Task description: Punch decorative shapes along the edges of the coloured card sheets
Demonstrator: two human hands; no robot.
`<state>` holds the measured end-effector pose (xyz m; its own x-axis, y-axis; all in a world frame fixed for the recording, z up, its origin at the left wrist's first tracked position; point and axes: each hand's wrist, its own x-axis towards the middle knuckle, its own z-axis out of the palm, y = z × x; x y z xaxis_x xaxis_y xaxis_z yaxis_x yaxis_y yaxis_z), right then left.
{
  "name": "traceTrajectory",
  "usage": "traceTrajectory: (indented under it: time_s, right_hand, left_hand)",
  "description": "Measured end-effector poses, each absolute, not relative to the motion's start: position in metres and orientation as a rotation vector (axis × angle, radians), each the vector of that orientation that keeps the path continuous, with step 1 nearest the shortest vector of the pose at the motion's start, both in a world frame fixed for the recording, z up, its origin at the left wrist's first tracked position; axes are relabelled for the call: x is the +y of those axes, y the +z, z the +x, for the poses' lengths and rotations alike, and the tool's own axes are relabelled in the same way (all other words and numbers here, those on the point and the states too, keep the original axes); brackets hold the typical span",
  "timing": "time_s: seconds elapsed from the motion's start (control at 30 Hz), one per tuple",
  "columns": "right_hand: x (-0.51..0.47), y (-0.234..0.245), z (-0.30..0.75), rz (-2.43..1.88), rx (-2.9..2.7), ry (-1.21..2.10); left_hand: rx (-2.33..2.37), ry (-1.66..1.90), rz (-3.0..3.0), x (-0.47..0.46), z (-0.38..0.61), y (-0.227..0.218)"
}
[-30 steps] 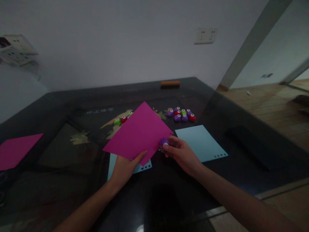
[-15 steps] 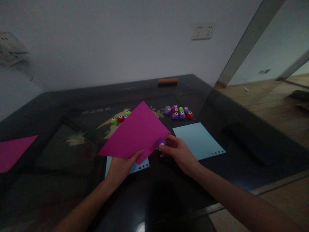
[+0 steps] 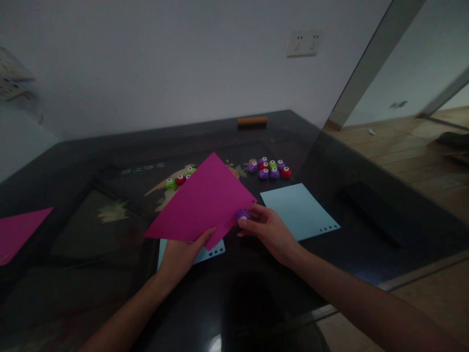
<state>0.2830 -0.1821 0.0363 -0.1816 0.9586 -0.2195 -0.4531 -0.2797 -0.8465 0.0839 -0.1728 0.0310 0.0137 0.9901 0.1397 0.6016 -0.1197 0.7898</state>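
Observation:
My left hand (image 3: pixel 185 252) grips a magenta sheet of paper (image 3: pixel 203 203) by its lower edge, thumb on top, and tilts it above the table. In my right hand (image 3: pixel 269 230) a small purple craft punch (image 3: pixel 242 215) is pinched between thumb and fingers at the sheet's right edge. A small dark hole shows near the sheet's right corner, just above the punch. Partly hidden beneath the magenta paper lies a light blue sheet (image 3: pixel 216 250) with punched shapes along its edge. Another light blue sheet (image 3: pixel 298 210), also punched along one edge, rests right of my right hand.
Several purple, red and green punches (image 3: pixel 269 167) are grouped behind the right blue sheet. More punches (image 3: pixel 180 180) sit behind the magenta paper, partly covered. A second magenta sheet (image 3: pixel 22 232) lies far left, a brown cylinder (image 3: pixel 252 120) at the table's back edge.
The whole view has shifted slightly. Both hands keep their holds, and the punch stays at the right edge of the magenta sheet.

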Motion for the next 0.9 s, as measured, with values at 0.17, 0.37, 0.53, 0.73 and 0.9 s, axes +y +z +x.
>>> traceTrajectory:
  time_s: [0.17, 0.37, 0.53, 0.73, 0.9]
  right_hand:
    - [-0.182, 0.037, 0.282, -0.958, -0.796, 1.672]
    - [-0.182, 0.036, 0.282, -0.968, -0.801, 1.668]
    - [-0.182, 0.036, 0.283, -0.957, -0.796, 1.676]
    - [-0.181, 0.037, 0.282, -0.964, -0.801, 1.667]
    - [-0.181, 0.037, 0.282, -0.970, -0.795, 1.668]
  left_hand:
    - [1.626, 0.924, 1.821, -0.173, 0.079, 0.028]
    - [1.627, 0.942, 1.855, -0.171, 0.079, 0.021]
    - [1.655, 0.952, 1.891, -0.172, 0.076, 0.015]
    - [1.654, 0.948, 1.895, -0.172, 0.077, 0.019]
    - [1.695, 0.958, 1.868, -0.173, 0.079, 0.021]
